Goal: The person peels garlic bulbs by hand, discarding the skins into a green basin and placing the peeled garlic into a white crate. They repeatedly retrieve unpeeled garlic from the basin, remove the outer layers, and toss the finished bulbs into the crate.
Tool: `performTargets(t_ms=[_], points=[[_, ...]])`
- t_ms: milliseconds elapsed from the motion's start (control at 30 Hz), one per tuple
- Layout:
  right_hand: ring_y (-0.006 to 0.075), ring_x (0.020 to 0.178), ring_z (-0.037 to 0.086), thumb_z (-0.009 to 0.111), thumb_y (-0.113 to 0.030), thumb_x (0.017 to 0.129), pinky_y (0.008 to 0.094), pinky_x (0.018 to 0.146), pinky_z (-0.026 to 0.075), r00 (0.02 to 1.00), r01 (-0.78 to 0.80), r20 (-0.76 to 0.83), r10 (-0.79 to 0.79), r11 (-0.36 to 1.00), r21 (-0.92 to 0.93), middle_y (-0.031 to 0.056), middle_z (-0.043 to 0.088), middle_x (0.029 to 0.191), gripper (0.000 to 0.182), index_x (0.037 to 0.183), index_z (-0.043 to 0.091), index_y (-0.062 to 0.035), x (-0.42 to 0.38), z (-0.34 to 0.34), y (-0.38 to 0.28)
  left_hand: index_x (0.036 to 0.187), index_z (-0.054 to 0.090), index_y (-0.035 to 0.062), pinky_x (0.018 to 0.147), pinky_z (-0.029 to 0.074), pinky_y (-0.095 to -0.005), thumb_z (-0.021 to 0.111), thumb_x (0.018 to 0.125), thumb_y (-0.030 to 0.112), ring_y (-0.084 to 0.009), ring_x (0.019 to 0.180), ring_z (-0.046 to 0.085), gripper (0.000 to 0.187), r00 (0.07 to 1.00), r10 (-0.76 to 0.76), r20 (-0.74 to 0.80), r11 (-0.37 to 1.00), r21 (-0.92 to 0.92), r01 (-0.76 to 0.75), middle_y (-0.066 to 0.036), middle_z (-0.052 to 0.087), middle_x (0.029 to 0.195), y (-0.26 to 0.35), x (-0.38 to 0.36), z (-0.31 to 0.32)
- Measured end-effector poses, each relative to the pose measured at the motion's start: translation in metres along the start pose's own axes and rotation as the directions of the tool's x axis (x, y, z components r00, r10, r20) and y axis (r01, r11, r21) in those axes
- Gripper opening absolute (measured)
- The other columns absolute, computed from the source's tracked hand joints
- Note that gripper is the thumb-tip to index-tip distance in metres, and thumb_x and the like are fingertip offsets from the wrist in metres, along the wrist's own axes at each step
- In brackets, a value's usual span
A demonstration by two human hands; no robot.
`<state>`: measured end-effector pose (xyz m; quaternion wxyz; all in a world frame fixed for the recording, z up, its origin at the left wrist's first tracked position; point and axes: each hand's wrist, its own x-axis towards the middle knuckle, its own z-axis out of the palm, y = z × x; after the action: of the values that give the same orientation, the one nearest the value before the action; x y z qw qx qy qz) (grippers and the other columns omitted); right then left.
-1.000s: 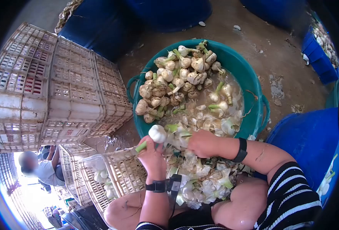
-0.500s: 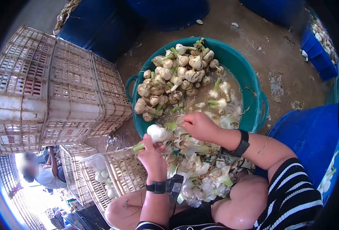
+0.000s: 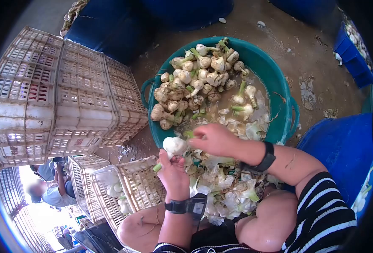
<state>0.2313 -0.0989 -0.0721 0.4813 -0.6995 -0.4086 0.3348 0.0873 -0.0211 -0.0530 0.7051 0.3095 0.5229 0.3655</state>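
Note:
A white, peeled garlic bulb (image 3: 174, 146) is held in my left hand (image 3: 172, 170), its cut green stem poking out on the left below my fingers. My right hand (image 3: 214, 140) is just right of the bulb, fingers curled together near its side; what they pinch is too small to make out. Beyond both hands stands a round green tub (image 3: 276, 80) with a heap of unpeeled garlic bulbs (image 3: 203, 76) and some murky water. Loose white and green skins (image 3: 228, 189) lie below my hands, in front of the tub.
White plastic crates (image 3: 64, 92) are stacked at the left. A lower crate (image 3: 142, 181) with peeled garlic stands beside my left arm. Blue barrels (image 3: 338, 141) are at the right and top, a blue bin (image 3: 352, 59) at upper right. A person (image 3: 53, 192) sits at lower left.
My right hand has moved left, closer to the bulb. My left hand still holds the bulb. The whole view has shifted slightly.

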Motion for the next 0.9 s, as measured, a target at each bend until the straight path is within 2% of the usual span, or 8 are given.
performTargets(t_ms=[233,333,433,467,633,767,833,900], points=[[0.0315,0.054,0.056,0.06,-0.024,0.07,0.0395,0.052,0.044,0.957,0.228,-0.158,-0.242,0.968,-0.102,0.0142,0.056,0.058,0.024,0.064,0.059,-0.0016,0.01,0.014,-0.014,0.082,0.042,0.0041,0.054,0.049,-0.0229,0.052,0.089,0.026,-0.0132,0.065,0.055,0.025,0.845,0.499,0.194,0.719,0.452,-0.528,-0.009,0.056,0.078,-0.005,-0.013,0.008],[0.0324,0.057,0.057,0.06,-0.024,0.067,0.0423,0.054,0.044,0.996,-0.006,-0.093,-0.015,0.974,-0.225,0.0151,0.057,0.061,0.019,0.068,0.06,-0.0048,0.013,0.004,0.019,0.088,0.048,0.0055,0.056,0.049,-0.021,0.052,0.089,0.028,-0.01,0.064,0.053,0.023,0.995,0.096,-0.011,0.995,-0.039,-0.097,-0.004,0.055,0.078,0.001,-0.012,0.006],[0.0366,0.062,0.057,0.057,-0.025,0.069,0.0449,0.059,0.047,0.995,-0.094,0.007,0.102,0.937,-0.337,0.0172,0.059,0.066,0.02,0.074,0.062,-0.0053,0.001,-0.002,0.041,0.092,0.051,0.0057,0.056,0.049,-0.0207,0.052,0.089,0.029,-0.0086,0.064,0.051,0.024,0.995,-0.075,0.072,0.973,-0.212,0.089,-0.002,0.055,0.079,0.005,0.001,-0.005],[0.0358,0.063,0.058,0.057,-0.024,0.071,0.0458,0.06,0.046,0.986,0.066,-0.128,-0.103,0.963,-0.263,0.0166,0.06,0.07,0.021,0.076,0.06,-0.0044,-0.002,0.009,0.041,0.092,0.051,0.0054,0.058,0.05,-0.0208,0.052,0.089,0.03,-0.0091,0.066,0.053,0.025,0.997,-0.062,0.035,0.982,-0.178,0.067,-0.002,0.055,0.08,0.002,0.001,-0.006],[0.0352,0.06,0.057,0.058,-0.023,0.071,0.044,0.053,0.045,0.945,0.26,-0.145,-0.294,0.942,-0.213,0.0154,0.058,0.064,0.02,0.073,0.056,-0.0039,-0.004,0.021,-0.032,0.096,0.053,0.0056,0.064,0.05,-0.0219,0.052,0.089,0.027,-0.0086,0.072,0.056,0.023,0.993,0.103,0.055,0.993,-0.054,-0.1,-0.003,0.058,0.083,-0.01,-0.015,0.008],[0.0357,0.058,0.056,0.057,-0.023,0.073,0.0444,0.052,0.044,0.948,0.271,-0.125,-0.292,0.949,-0.159,0.0156,0.057,0.064,0.019,0.07,0.054,-0.0043,0.007,0.016,-0.006,0.093,0.053,0.0074,0.061,0.05,-0.0215,0.052,0.089,0.026,-0.0088,0.07,0.056,0.019,0.974,0.211,0.078,0.976,0.032,-0.214,-0.002,0.058,0.081,-0.007,-0.018,0.004],[0.0357,0.059,0.056,0.056,-0.021,0.074,0.044,0.053,0.044,0.997,0.079,0.034,-0.072,0.945,-0.318,0.0162,0.057,0.065,0.018,0.069,0.053,-0.0037,0.014,0.008,0.021,0.091,0.053,0.0076,0.056,0.05,-0.0193,0.053,0.089,0.025,-0.0083,0.065,0.054,0.018,0.999,0.028,0.039,0.982,-0.187,-0.021,0.0,0.055,0.074,-0.003,-0.015,-0.003],[0.0352,0.06,0.056,0.057,-0.021,0.073,0.0436,0.054,0.044,0.989,0.113,-0.057,-0.134,0.956,-0.271,0.0157,0.057,0.066,0.018,0.069,0.054,-0.0037,0.007,0.006,0.023,0.098,0.051,0.0076,0.06,0.047,-0.02,0.055,0.087,0.027,-0.0075,0.068,0.05,0.023,0.998,0.0,0.063,0.98,-0.198,0.012,0.001,0.051,0.076,0.001,-0.017,-0.001]])
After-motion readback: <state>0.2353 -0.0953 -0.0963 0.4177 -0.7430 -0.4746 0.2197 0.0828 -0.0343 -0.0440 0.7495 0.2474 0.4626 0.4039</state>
